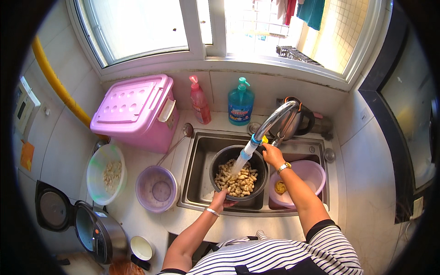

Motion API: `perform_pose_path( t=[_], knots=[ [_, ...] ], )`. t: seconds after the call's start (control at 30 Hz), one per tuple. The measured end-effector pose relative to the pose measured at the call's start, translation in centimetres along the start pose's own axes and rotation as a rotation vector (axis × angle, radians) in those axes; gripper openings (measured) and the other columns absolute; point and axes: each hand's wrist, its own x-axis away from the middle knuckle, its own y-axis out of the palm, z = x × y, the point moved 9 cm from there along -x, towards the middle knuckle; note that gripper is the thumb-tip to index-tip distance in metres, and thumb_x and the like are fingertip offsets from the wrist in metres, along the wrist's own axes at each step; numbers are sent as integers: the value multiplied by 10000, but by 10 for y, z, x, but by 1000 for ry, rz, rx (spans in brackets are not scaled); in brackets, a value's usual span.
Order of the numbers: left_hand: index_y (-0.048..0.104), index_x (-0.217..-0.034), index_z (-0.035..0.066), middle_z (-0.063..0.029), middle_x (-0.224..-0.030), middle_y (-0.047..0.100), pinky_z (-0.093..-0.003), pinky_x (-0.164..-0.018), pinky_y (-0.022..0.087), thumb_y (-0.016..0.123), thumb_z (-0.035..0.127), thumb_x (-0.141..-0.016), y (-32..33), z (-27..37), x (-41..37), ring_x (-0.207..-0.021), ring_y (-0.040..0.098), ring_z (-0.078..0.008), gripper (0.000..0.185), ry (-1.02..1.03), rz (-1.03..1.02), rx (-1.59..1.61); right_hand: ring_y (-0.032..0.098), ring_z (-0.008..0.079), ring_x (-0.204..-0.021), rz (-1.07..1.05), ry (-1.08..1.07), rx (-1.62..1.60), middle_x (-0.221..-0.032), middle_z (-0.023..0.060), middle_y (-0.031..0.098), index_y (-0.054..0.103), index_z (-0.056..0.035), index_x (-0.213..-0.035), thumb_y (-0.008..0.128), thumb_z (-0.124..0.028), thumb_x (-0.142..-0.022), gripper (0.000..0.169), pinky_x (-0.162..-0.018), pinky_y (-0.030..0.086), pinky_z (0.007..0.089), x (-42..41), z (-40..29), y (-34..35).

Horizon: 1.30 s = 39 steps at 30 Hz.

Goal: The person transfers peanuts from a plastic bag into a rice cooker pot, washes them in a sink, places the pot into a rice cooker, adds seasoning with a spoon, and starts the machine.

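A dark metal pot (213, 165) of unshelled peanuts (237, 180) is in the left basin of a steel double sink (202, 161). Water streams from the chrome faucet (280, 111), through its white and blue nozzle (248, 150), onto the peanuts. My left hand (221, 202) grips the pot's near rim, thumb above and fingers beneath. Beside the pot's far right rim, my right hand (273, 154) reaches the faucet's base, its fingers by a small yellow piece (264, 139). Whether those fingers hold the faucet lever is hard to tell.
In the right basin a pink plastic bowl (318, 175) holds a yellow lump (280, 187). Left of the sink are a purple basin (146, 187), a ladle (175, 146), a pale colander (94, 172) and an open rice cooker (110, 237). Behind stand a pink storage box (137, 103), pump bottles (240, 106) and a kettle (304, 120).
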Motion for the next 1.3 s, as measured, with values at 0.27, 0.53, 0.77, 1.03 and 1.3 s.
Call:
perform_pose_path(
  t=[0.27, 0.53, 0.77, 1.03, 1.3],
  knots=[
    [465, -1058, -65, -185, -801, 651, -291, -476, 547, 421, 143, -826, 9, 1, 9, -619, 668, -262, 315, -4, 1, -11, 584, 328, -935, 20, 5, -3, -1071, 140, 606, 545, -95, -1131, 536, -121, -779, 354, -800, 476, 422, 0, -2, -3],
    [461, -1072, -73, -185, -812, 653, -290, -487, 547, 410, 141, -830, 13, -5, 7, -630, 670, -265, 327, -21, -33, -9, 590, 341, -901, 32, -3, -22, -1001, 175, 621, 582, -42, -1058, 565, -140, -773, 302, -781, 478, 427, 0, -7, -10],
    [447, -1089, -61, -192, -908, 646, -327, -604, 541, 408, 170, -834, 6, -9, 10, -757, 667, -304, 346, -70, -33, -64, 600, 348, -838, 62, -46, -19, -940, 177, 627, 595, -45, -1043, 562, -144, -767, 294, -741, 484, 434, -2, 1, -7],
    [470, -1068, -72, -177, -839, 645, -362, -536, 557, 429, 162, -825, -18, -13, 16, -673, 662, -296, 340, -11, 69, -70, 599, 350, -829, 41, -18, -19, -911, 187, 626, 610, -30, -1016, 570, -151, -769, 278, -741, 485, 433, -3, 0, -8],
    [394, -1119, -22, -202, -909, 607, -390, -552, 593, 481, 70, -803, -16, -5, 1, -729, 653, -288, 341, 62, 83, 74, 600, 334, -711, 29, 11, 179, -781, 116, 629, 572, -81, -879, 594, -202, -801, 145, -617, 473, 429, -14, -12, -14]
  ],
)
